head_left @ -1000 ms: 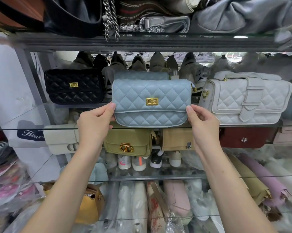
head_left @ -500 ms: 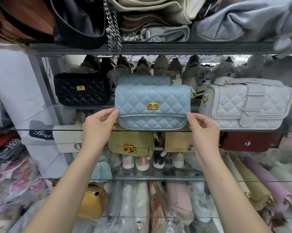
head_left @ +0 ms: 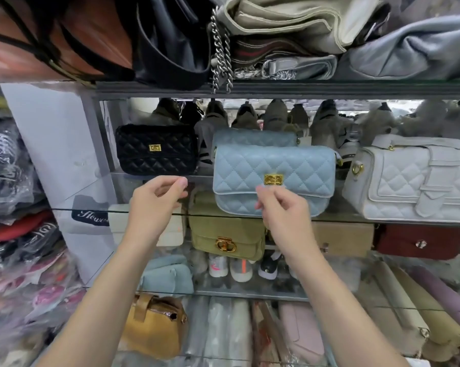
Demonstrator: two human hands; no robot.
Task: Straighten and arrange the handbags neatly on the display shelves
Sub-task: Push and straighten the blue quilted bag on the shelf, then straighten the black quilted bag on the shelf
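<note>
A light blue quilted handbag [head_left: 273, 176] with a gold clasp stands upright on the glass shelf [head_left: 337, 219], with a second blue bag [head_left: 252, 137] right behind it. A black quilted bag [head_left: 156, 149] stands to its left and a white quilted bag [head_left: 414, 184] to its right. My left hand [head_left: 157, 202] hovers between the black and blue bags, fingers loosely curled, holding nothing. My right hand [head_left: 281, 210] is in front of the blue bag's lower flap, fingers apart, blurred; whether it touches the bag I cannot tell.
The shelf above holds piled bags and a hanging chain strap [head_left: 221, 62]. Below are an olive bag [head_left: 227, 235], a tan bag [head_left: 342, 238], a dark red bag [head_left: 419, 241] and a yellow bag [head_left: 152, 324]. Wrapped goods are stacked at the left.
Both hands have let go of the blue bag's sides. The right hand moved left in front of the bag; the left hand drew back slightly. The bag stays on the shelf.
</note>
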